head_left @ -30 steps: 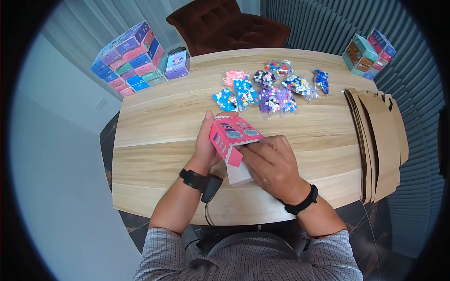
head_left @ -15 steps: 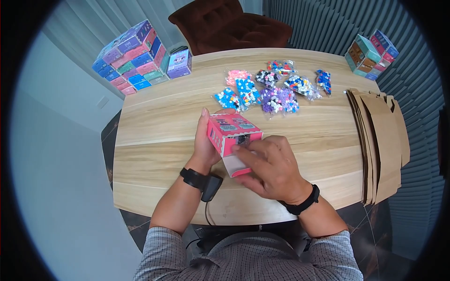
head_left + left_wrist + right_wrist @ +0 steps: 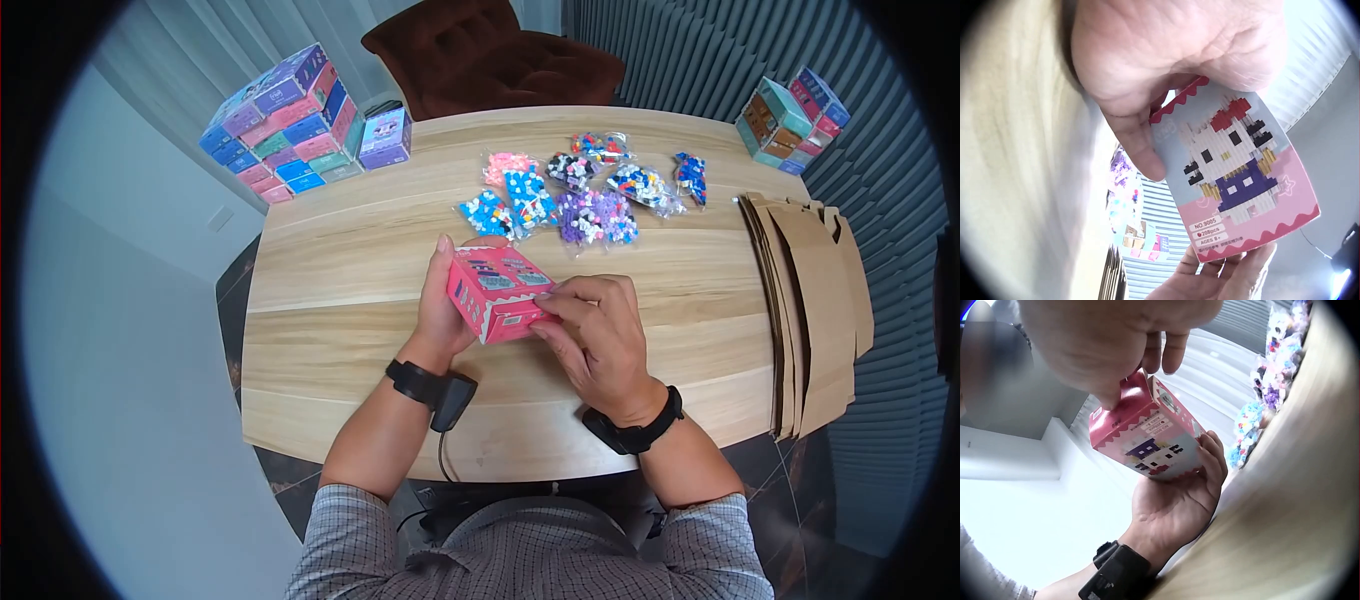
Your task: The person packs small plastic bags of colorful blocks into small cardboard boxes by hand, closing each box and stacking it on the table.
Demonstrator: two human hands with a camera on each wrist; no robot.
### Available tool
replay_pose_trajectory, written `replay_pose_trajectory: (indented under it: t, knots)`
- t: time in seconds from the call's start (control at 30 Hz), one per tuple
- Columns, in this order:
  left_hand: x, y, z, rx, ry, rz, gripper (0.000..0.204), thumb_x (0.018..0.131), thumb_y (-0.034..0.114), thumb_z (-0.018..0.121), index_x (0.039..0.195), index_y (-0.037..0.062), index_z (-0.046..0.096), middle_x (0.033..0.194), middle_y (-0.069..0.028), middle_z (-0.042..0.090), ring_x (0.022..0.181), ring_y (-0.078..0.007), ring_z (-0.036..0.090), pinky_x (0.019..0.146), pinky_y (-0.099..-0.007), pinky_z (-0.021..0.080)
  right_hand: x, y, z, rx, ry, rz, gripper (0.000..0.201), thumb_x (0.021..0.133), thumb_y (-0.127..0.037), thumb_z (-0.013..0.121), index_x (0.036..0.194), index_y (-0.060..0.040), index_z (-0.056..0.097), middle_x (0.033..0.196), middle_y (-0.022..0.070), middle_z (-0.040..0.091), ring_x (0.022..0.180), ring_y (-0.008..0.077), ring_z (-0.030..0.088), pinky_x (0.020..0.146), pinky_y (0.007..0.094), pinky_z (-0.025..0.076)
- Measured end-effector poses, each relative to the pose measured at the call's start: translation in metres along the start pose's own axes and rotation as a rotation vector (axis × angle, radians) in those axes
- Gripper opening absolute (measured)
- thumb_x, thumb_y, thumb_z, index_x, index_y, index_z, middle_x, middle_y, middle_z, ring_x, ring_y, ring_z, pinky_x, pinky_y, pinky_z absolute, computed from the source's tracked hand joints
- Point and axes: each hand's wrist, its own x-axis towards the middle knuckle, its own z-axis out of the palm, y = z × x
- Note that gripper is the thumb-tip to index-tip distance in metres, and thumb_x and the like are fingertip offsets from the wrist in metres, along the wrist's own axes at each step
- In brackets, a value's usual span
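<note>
A pink toy-brick box (image 3: 497,278) is held over the near middle of the table. My left hand (image 3: 438,312) grips it from the left side, thumb along the near edge and fingers behind. On its front face, in the left wrist view, the box (image 3: 1232,169) shows a white cat figure with a red bow. The end flap (image 3: 515,318) lies folded over the opening, hiding what is inside. My right hand (image 3: 606,345) holds the flap end with bent fingers at its top edge and the thumb lower on it.
Several clear bags of small bricks (image 3: 597,217) lie on the table's far middle. Stacked boxes (image 3: 290,130) stand at the back left, a smaller stack (image 3: 790,120) at the back right. Flattened cardboard (image 3: 815,310) lies along the right edge. A brown chair (image 3: 500,60) stands behind.
My right fingers were at the open end; half a second ago the flap hung down and a clear bag showed inside. Now the flap is up over the opening, with my fingers on it.
</note>
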Motion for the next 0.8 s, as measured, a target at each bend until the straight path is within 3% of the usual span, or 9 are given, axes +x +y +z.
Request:
replay_pose_trajectory:
  t: [0.4,0.6,0.8]
  knots:
    - [-0.001,-0.003,-0.001,0.032,-0.058,0.0,0.074,0.11,0.065,0.03,0.138,0.0014,0.057,0.125,-0.0206,0.068,0.116,-0.0353,0.069,0.101,-0.0505,0.058,-0.003,0.004,0.001,0.108,0.032,0.137,0.028,0.078,-0.003,0.087,0.101,-0.0032,0.071,0.103,0.0135,0.07,0.095,0.0325,0.064,0.082,0.0409,0.052]
    - [-0.001,-0.004,-0.006,0.051,-0.094,0.006,0.075,0.11,0.065,0.029,0.14,0.0016,0.055,0.128,-0.0204,0.067,0.12,-0.0345,0.067,0.104,-0.0499,0.057,-0.007,0.012,-0.001,0.148,-0.033,0.119,0.034,0.08,-0.004,0.087,0.109,-0.0017,0.07,0.105,0.0147,0.07,0.098,0.0331,0.064,0.084,0.0409,0.052]
    - [-0.002,0.0,-0.001,-0.053,-0.038,0.082,0.071,0.112,0.061,0.028,0.141,0.0014,0.054,0.133,-0.0209,0.066,0.125,-0.0325,0.065,0.109,-0.0498,0.052,-0.002,0.007,-0.002,0.301,-0.04,0.25,0.049,0.083,-0.006,0.085,0.13,-0.0009,0.068,0.13,0.0197,0.063,0.112,0.0356,0.064,0.096,0.0422,0.054]
